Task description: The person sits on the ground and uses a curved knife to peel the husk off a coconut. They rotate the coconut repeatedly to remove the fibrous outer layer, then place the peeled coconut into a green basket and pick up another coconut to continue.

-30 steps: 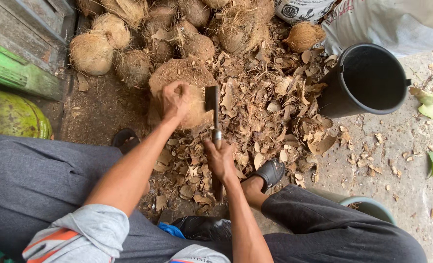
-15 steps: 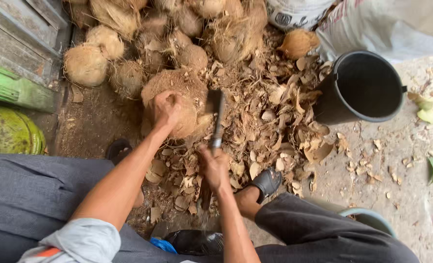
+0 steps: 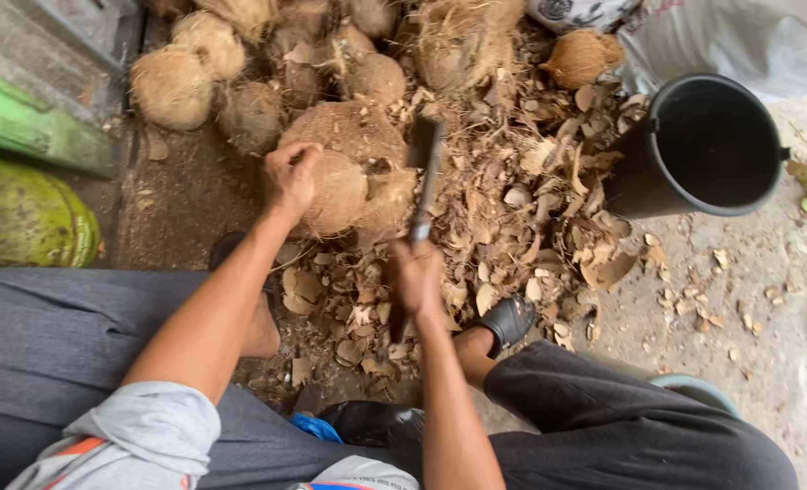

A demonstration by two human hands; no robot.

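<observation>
**Cleaver on a husked coconut**

The left hand (image 3: 292,179) clamps onto the brown coconut (image 3: 349,192) resting on a round wooden block (image 3: 349,132). The right hand (image 3: 415,275) is fisted around the cleaver (image 3: 424,172) handle, blade beside the coconut. Husk scraps (image 3: 521,209) litter the ground near a black bucket (image 3: 707,145).

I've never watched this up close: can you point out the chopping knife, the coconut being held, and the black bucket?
chopping knife (image 3: 426,168): head view, on the flat blade.
coconut (image 3: 344,186): head view, on its brown husked side.
black bucket (image 3: 644,181): head view, on its outer wall.
</observation>
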